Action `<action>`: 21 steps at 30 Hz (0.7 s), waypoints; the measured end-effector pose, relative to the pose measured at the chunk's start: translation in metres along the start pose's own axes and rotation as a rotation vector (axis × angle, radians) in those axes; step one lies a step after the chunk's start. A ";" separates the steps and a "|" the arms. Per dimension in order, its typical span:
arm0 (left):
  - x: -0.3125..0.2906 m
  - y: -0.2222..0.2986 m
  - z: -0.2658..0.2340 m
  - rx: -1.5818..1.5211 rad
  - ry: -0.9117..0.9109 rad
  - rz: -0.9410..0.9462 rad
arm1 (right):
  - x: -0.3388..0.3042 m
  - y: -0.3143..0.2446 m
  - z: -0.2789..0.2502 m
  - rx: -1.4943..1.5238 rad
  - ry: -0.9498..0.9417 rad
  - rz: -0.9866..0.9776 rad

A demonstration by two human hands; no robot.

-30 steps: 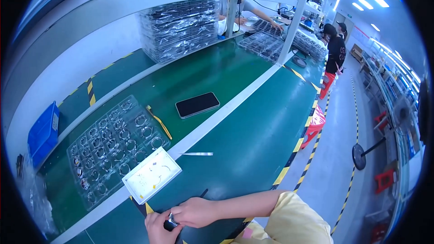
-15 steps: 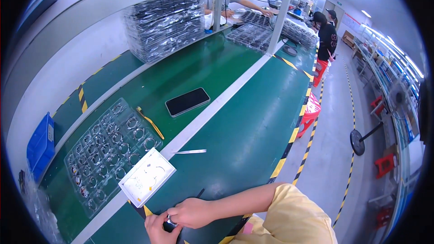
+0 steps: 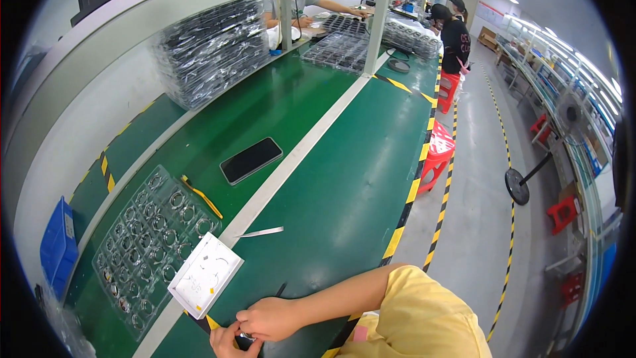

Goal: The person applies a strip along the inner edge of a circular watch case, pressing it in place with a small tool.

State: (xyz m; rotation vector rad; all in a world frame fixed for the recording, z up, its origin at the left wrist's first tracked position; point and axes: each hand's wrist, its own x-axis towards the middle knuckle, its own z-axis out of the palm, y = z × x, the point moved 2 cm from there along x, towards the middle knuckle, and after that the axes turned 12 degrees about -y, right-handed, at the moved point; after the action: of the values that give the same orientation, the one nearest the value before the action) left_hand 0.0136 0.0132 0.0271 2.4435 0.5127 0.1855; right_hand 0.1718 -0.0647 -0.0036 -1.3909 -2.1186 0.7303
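- The right hand (image 3: pixel 268 319) rests at the near edge of the long green workbench (image 3: pixel 331 179), its fingers curled tight and pinching a small dark part (image 3: pixel 246 338) at the very bottom of the view.
- The left hand (image 3: pixel 226 343) meets it from below, with the fingertips closed on the same small part; much of this hand is cut off by the lower edge, so how the fingers lie is hard to tell.
- The small dark part sits between the two hands, just above the bench surface and just beside a yellow and black striped mark (image 3: pixel 211 322) on the bench.
- A white square card with small pieces on it (image 3: pixel 205 284) lies tilted just to the upper left of the hands, overlapping the corner of a clear plastic tray of round ring-like parts (image 3: pixel 142 245).
- A thin black stick (image 3: pixel 280 290) lies just above the right wrist.
- A slim pale strip (image 3: pixel 260 232) lies on the white line that runs along the bench.
- A yellow-handled tool (image 3: pixel 201 197) rests at the tray's far edge.
- A black flat phone (image 3: pixel 251 160) lies face up farther along the bench.
- A blue plastic bin (image 3: pixel 56 245) stands at the far left.
- A stack of clear trays (image 3: pixel 212 50) stands under the white shelf.
- A red plastic stool (image 3: pixel 437 152) stands in the aisle beside the bench.
- A person in black (image 3: pixel 456 36) works well down the line.
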 end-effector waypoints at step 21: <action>0.000 -0.008 0.001 0.039 0.044 0.027 | 0.001 0.002 -0.006 -0.011 -0.068 -0.076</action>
State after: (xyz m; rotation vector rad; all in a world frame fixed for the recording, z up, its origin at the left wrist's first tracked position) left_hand 0.0116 0.0181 0.0216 2.4896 0.5076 0.2428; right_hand 0.1765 -0.0624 -0.0002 -1.3007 -2.2182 0.7471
